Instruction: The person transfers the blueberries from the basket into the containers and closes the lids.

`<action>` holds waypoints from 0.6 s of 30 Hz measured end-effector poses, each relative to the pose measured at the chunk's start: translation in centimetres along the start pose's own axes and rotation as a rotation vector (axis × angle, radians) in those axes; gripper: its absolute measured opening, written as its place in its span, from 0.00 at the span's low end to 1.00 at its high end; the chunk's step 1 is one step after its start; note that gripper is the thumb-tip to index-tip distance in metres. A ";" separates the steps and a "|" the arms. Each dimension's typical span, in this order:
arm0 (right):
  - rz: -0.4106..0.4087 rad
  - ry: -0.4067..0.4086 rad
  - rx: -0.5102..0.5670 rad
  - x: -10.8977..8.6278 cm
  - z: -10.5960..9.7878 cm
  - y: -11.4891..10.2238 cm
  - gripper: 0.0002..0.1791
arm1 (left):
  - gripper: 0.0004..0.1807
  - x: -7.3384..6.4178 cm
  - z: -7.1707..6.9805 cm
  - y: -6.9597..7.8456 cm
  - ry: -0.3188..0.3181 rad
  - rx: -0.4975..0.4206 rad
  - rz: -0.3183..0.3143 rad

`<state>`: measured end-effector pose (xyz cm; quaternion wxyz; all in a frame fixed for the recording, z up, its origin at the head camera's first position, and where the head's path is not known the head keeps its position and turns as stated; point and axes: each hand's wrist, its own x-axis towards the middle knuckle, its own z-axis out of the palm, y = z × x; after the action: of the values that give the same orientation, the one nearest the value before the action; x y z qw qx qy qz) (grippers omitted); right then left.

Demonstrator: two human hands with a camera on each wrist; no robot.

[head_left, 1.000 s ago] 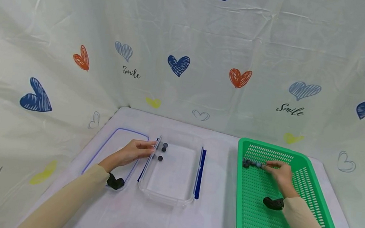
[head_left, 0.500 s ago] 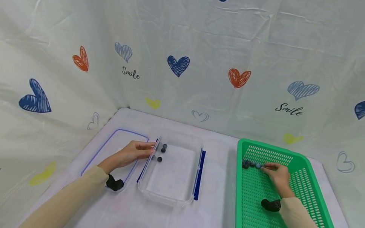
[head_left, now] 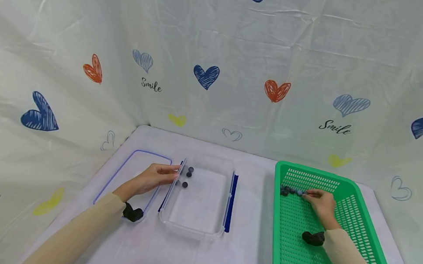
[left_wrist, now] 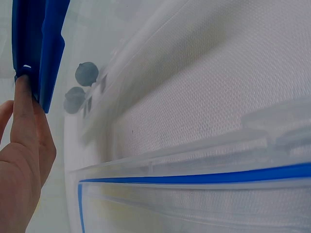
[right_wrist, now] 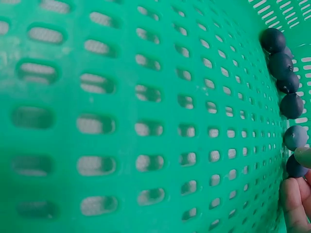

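Observation:
Several blueberries (right_wrist: 291, 106) lie in a row along the far end of the green basket (head_left: 276, 228). With thumb and fingers my right hand (head_left: 323, 206) pinches the nearest blueberry (right_wrist: 294, 167) of that row, low inside the basket. On the other side, my left hand (head_left: 151, 181) touches the left wall of a clear plastic box (head_left: 190, 231). Its fingers are straight, and a fingertip rests against the blue latch (left_wrist: 36, 43) in the left wrist view. Inside the box, a few dark blueberries (head_left: 184, 185) sit near the left wall.
A clear lid with a blue seal (head_left: 119, 172) lies left of the box, partly under my left arm. Another blue latch (head_left: 231, 202) hangs on the box's right side. White table surface (head_left: 247, 242) separates box and basket. A printed curtain (head_left: 234, 108) rises behind.
The head view has shifted very slightly. My left hand stays at the box wall, and my right hand remains at the blueberries with barely any movement.

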<state>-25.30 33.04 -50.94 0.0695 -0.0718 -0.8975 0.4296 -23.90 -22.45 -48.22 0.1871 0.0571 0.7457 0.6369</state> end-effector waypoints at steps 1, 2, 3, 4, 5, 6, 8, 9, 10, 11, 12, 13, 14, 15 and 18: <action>0.007 -0.001 0.005 0.0 0.0 0.0 0.16 | 0.31 0.0 0.0 0.0 -0.001 0.000 -0.002; 0.015 -0.002 0.008 0.0 -0.1 -0.1 0.16 | 0.31 0.0 0.0 0.1 0.001 0.002 -0.006; 0.025 -0.005 0.009 -0.1 -0.1 -0.1 0.16 | 0.31 0.0 -0.1 0.1 0.000 0.004 -0.006; 0.032 -0.006 0.011 -0.1 -0.2 -0.2 0.17 | 0.32 0.0 -0.1 0.1 -0.002 0.003 -0.006; 0.038 -0.006 0.013 -0.1 -0.3 -0.3 0.17 | 0.32 0.0 -0.1 0.1 -0.004 0.003 -0.005; 0.044 -0.009 0.017 -0.1 -0.4 -0.4 0.17 | 0.31 -0.1 -0.1 0.2 -0.005 0.000 -0.005; 0.048 -0.013 0.025 -0.1 -0.7 -0.6 0.18 | 0.31 -0.1 -0.1 0.2 -0.010 -0.001 -0.002; 0.049 -0.015 0.033 -0.1 -0.8 -0.8 0.18 | 0.31 -0.2 -0.1 0.3 -0.014 -0.001 0.002; 0.048 -0.017 0.042 -0.1 -1.0 -0.9 0.18 | 0.31 -0.2 -0.1 0.3 -0.016 -0.002 0.002; 0.051 -0.020 0.049 -0.1 -1.1 -1.1 0.18 | 0.31 -0.2 -0.1 0.3 -0.017 -0.001 0.002; 0.053 -0.021 0.064 -0.1 -1.2 -1.2 0.19 | 0.31 -0.1 -0.1 0.3 -0.018 -0.002 0.001; 0.057 -0.023 0.072 -0.1 -1.4 -1.4 0.19 | 0.31 -0.1 -0.1 0.3 -0.019 -0.001 0.001; 0.063 -0.024 0.082 -0.2 -1.5 -1.5 0.19 | 0.31 -0.1 -0.1 0.3 -0.019 -0.002 0.001; 0.068 -0.027 0.093 -0.2 -1.5 -1.7 0.19 | 0.31 0.0 -0.2 0.2 -0.019 -0.002 0.001; 0.078 -0.030 0.127 -0.1 -1.8 -2.1 0.20 | 0.31 0.1 -0.2 0.2 -0.018 -0.005 -0.002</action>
<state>-25.03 33.07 -48.20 0.0435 -0.0956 -0.8658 0.4893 -24.04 -22.54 -48.00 0.1943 0.0616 0.7425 0.6381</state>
